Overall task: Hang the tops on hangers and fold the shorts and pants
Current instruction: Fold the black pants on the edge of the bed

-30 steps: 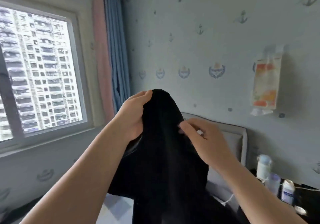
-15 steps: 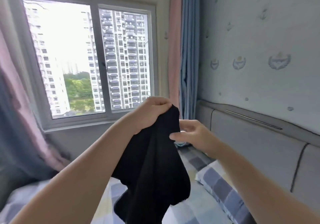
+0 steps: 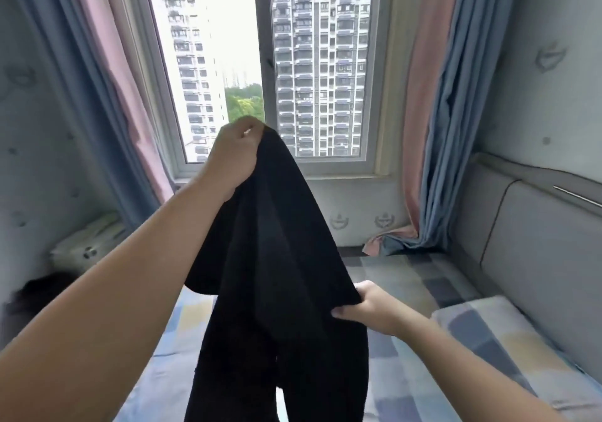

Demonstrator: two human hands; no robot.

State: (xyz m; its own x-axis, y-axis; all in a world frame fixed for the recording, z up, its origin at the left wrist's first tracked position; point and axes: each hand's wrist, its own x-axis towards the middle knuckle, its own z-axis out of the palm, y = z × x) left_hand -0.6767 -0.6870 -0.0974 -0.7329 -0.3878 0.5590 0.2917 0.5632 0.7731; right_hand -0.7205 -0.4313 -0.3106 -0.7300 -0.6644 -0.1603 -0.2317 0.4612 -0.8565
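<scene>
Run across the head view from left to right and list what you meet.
Left curtain → left hand → black garment, held by both hands → right hand → right curtain → headboard.

1. A white-framed window [image 3: 260, 63] fills the far wall; tall apartment blocks [image 3: 319, 63] and green trees [image 3: 244, 102] show through it.
2. Pink-and-blue curtains hang on both sides: the left curtain [image 3: 107, 95], and the right curtain [image 3: 433, 112], whose hem bunches on the bed.
3. The bed [image 3: 407, 275] has a checked sheet.
4. A checked pillow [image 3: 488, 333] lies beside the padded grey headboard [image 3: 537, 242].
5. Pale wallpaper [image 3: 537, 79] bears small emblems.
</scene>
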